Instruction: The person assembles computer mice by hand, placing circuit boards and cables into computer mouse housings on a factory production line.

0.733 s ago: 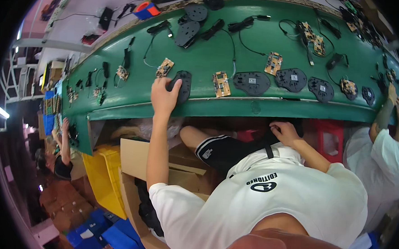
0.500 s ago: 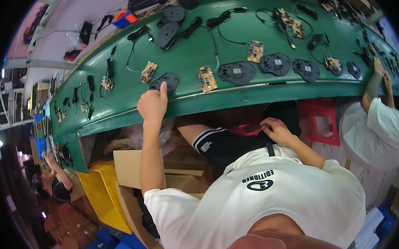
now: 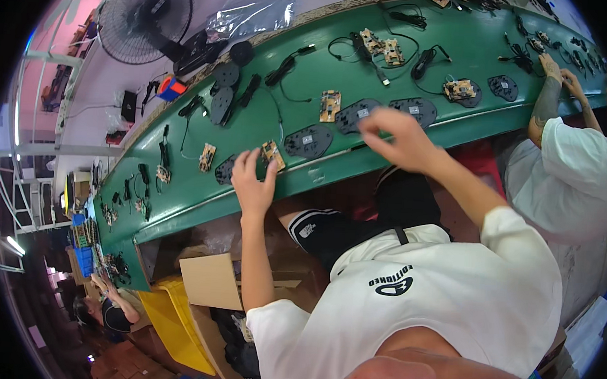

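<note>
My left hand [image 3: 252, 187] is at the near edge of the green bench [image 3: 371, 76], fingers spread and thumb apart. Its fingertips are beside a small tan circuit board [image 3: 273, 156]; a black plastic shell [image 3: 224, 171] is partly hidden behind the hand. I cannot tell whether they touch. To the right, my right hand [image 3: 402, 140] hovers over the near edge, fingers loosely bent, slightly blurred, with nothing seen in them. Under its fingers is one black shell [image 3: 355, 117]; another black shell [image 3: 416, 112] lies just beyond. Between my hands sits a rounded black shell [image 3: 309, 142].
More circuit boards [image 3: 330, 106] and coiled black cables [image 3: 286, 65] are spread along the bench. Black parts [image 3: 223, 93] lie stacked farther back. A fan [image 3: 148, 16] stands behind. Co-workers' hands [image 3: 560, 74] work at the right. An open carton [image 3: 209, 281] and a yellow bin [image 3: 176, 327] are below.
My right hand has risen from my lap to above the bench edge. My left hand has moved off the black shell, and its fingers have spread. The view has shifted.
</note>
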The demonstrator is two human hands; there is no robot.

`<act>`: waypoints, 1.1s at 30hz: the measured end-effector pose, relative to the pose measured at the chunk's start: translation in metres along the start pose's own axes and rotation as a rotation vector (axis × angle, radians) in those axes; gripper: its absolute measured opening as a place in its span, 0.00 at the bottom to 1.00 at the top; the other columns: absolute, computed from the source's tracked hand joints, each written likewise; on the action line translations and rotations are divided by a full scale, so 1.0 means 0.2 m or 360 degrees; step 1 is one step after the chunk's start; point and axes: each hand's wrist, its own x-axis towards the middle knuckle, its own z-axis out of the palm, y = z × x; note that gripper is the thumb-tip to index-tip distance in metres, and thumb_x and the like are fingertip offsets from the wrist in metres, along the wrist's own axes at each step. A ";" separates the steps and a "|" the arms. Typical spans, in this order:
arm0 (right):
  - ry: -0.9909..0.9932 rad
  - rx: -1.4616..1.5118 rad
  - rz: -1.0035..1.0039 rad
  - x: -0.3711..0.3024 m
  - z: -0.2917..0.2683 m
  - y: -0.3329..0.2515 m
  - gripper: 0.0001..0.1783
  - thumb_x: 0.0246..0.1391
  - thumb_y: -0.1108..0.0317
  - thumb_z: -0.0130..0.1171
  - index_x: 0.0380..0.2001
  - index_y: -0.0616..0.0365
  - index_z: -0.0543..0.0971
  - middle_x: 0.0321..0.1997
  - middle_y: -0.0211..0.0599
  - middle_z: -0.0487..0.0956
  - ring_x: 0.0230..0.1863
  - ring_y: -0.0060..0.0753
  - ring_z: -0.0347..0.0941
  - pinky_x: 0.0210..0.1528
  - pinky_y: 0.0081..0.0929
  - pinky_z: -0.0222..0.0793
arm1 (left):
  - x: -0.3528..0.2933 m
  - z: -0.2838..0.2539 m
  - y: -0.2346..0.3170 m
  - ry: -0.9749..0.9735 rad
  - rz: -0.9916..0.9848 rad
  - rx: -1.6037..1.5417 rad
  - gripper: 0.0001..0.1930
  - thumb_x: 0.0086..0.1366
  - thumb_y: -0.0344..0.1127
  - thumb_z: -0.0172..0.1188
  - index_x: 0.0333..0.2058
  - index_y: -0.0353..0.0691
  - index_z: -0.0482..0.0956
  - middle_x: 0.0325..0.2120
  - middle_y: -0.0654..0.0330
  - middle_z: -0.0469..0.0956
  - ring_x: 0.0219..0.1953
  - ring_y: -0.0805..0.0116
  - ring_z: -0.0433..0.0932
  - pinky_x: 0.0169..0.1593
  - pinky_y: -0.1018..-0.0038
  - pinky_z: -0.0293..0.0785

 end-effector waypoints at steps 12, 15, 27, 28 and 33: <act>-0.0769 -0.0500 0.0266 0.73 0.14 0.46 0.15 0.45 0.61 0.67 0.35 0.56 0.78 0.36 0.41 0.79 0.41 0.49 0.77 0.43 0.44 0.71 | 0.29 0.20 -0.06 0.0117 -0.0153 0.0207 0.14 0.63 0.41 0.61 0.44 0.42 0.79 0.38 0.58 0.77 0.42 0.56 0.75 0.44 0.63 0.67; -0.0767 -0.0549 0.0266 0.84 0.15 0.53 0.15 0.45 0.62 0.67 0.35 0.58 0.78 0.37 0.43 0.79 0.40 0.50 0.77 0.42 0.45 0.71 | 0.47 0.24 -0.09 0.0128 -0.0208 0.0261 0.13 0.63 0.41 0.61 0.44 0.42 0.79 0.37 0.58 0.77 0.41 0.55 0.75 0.43 0.63 0.67; -0.0241 -0.0107 0.0145 1.26 -0.23 0.96 0.22 0.49 0.58 0.65 0.45 0.59 0.79 0.36 0.43 0.80 0.40 0.43 0.77 0.46 0.36 0.73 | 0.08 -0.01 -0.20 0.0332 -0.0494 0.0525 0.23 0.62 0.43 0.61 0.52 0.35 0.75 0.55 0.42 0.70 0.58 0.43 0.67 0.60 0.53 0.61; -0.0178 -0.0362 0.0218 1.36 -0.22 1.10 0.22 0.49 0.58 0.63 0.47 0.56 0.79 0.42 0.44 0.79 0.44 0.46 0.77 0.49 0.39 0.72 | 0.01 -0.01 -0.24 0.0289 -0.0578 0.0463 0.24 0.62 0.44 0.60 0.52 0.35 0.74 0.55 0.43 0.69 0.58 0.43 0.67 0.60 0.52 0.60; 0.0244 -0.1067 0.0621 1.64 -0.14 1.50 0.24 0.51 0.59 0.59 0.53 0.50 0.77 0.56 0.47 0.74 0.56 0.50 0.72 0.56 0.45 0.70 | -0.04 0.01 -0.27 0.0240 -0.0742 0.0313 0.23 0.63 0.44 0.58 0.52 0.36 0.75 0.56 0.46 0.69 0.59 0.45 0.66 0.61 0.53 0.59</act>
